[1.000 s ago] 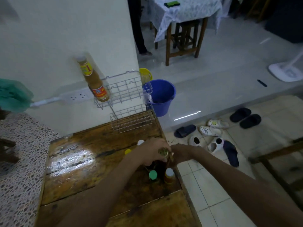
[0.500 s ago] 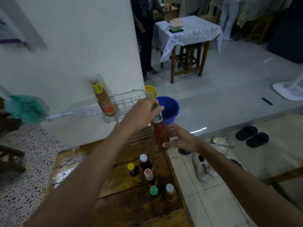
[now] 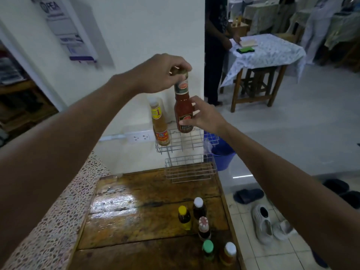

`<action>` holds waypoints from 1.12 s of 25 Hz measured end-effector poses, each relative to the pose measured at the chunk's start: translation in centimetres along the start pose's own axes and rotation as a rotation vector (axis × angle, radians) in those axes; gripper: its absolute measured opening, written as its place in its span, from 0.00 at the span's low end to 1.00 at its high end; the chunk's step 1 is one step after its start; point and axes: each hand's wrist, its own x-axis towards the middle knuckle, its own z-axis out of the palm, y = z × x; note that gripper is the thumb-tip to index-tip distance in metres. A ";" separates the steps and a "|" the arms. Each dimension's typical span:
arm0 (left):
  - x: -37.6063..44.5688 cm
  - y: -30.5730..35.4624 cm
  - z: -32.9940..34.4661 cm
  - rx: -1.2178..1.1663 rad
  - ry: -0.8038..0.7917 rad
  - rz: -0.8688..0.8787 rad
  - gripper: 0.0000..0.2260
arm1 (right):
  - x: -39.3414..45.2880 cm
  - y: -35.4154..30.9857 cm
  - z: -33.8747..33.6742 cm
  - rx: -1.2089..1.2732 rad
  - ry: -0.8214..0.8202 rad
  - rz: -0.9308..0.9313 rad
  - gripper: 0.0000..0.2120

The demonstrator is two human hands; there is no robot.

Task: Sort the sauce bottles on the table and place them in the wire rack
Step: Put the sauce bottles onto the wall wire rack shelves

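Two hands hold a red sauce bottle (image 3: 183, 112) upright just above the upper tier of a white wire rack (image 3: 187, 141) fixed against a pale wall. The left hand (image 3: 161, 74) is closed over the bottle's cap from above, while the right hand (image 3: 202, 115) wraps its fingers around the labelled lower body. In the rack's upper tier, at its left end, stands an amber sauce bottle (image 3: 159, 124) with a yellow and red label, just beside the held one. The lower tier (image 3: 190, 168) meets the far edge of a worn wooden bench (image 3: 136, 215). Five smaller bottles cluster near the bench's right edge: one yellow-capped (image 3: 184, 217), one white-capped (image 3: 199, 208), one with a red-patterned cap (image 3: 204, 228), one green-capped (image 3: 208, 250) and one pale-capped (image 3: 228, 254)
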 end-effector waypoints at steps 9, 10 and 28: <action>2.3 -5.3 6.1 0.054 -0.020 -0.246 0.15 | 3.5 4.5 8.1 -0.201 0.241 0.110 0.35; 2.6 -5.7 6.7 0.051 -0.024 -0.254 0.15 | 3.9 5.1 8.3 -0.189 0.223 0.124 0.35; 0.8 -9.3 11.8 0.363 0.073 -0.108 0.18 | 4.5 9.4 11.5 -0.194 0.177 0.122 0.33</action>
